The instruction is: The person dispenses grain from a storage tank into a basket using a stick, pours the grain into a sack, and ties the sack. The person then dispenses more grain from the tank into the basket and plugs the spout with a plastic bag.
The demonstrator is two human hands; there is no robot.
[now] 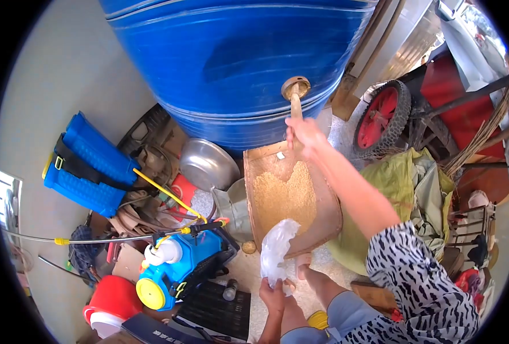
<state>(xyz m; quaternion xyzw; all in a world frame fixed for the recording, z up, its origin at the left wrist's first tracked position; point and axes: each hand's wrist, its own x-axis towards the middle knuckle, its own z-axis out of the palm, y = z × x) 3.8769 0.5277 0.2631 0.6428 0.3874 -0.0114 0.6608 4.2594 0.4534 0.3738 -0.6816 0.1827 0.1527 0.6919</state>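
Note:
My right hand (pixel 307 135) is closed around a wooden stick (pixel 296 108). The stick's far end sits in the round outlet (pixel 296 87) low on a big blue drum (pixel 226 63). Below the outlet stands a wide brown basket (pixel 330 226), with a heap of yellow-brown grain (pixel 286 195) inside. In my left hand (pixel 273 295) is a clear plastic bag (pixel 278 246), gripped at its lower end; its upper part hangs over the basket's near edge. Whether the bag contains anything, I cannot tell.
Left of the basket are a metal basin (pixel 208 163), a blue sprayer (pixel 180 266) with a long lance and a red bucket (pixel 114 304). A green-yellow sack (pixel 395 178) lies to the right, near a red-rimmed wheel (pixel 380 117).

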